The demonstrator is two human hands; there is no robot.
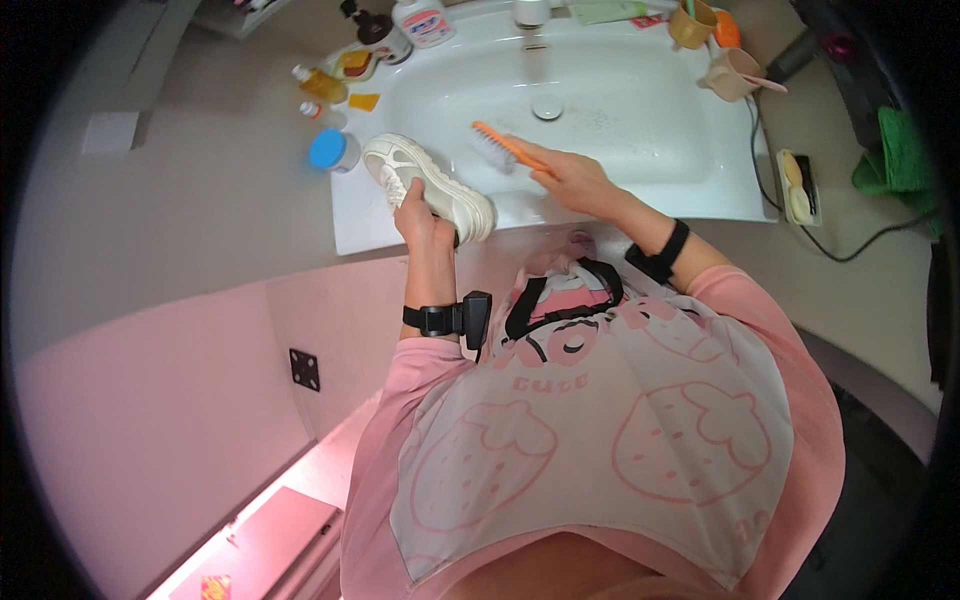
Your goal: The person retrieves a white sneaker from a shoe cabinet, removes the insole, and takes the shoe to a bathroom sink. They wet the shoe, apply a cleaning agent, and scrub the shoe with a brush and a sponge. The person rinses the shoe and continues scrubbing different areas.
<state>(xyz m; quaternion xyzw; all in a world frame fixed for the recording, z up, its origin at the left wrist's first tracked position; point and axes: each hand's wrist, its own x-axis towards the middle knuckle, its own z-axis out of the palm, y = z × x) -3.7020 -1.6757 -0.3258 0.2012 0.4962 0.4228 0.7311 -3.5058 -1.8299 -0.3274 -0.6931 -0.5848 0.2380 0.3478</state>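
Observation:
A white sneaker (pixel 454 196) with a thick sole is held by my left hand (pixel 421 219) over the sink's left front rim. Its toe points up and to the left, and its sole faces right. My right hand (pixel 577 181) grips an orange-handled scrub brush (pixel 517 151) with pale bristles. The brush is over the basin of the white washbasin (pixel 637 135), apart from the shoe. A round drain stopper (pixel 547 109) sits at the bottom of the basin, and small droplets or suds lie to its right.
Along the left rim stand a blue-lidded jar (pixel 328 150), an amber bottle (pixel 322 84), a soap dish (pixel 355 65) and pump bottles (pixel 379 34). On the right are cups (pixel 731 75), a black cable (pixel 757 161), a small tray (pixel 799 187) and a green cloth (pixel 904 157).

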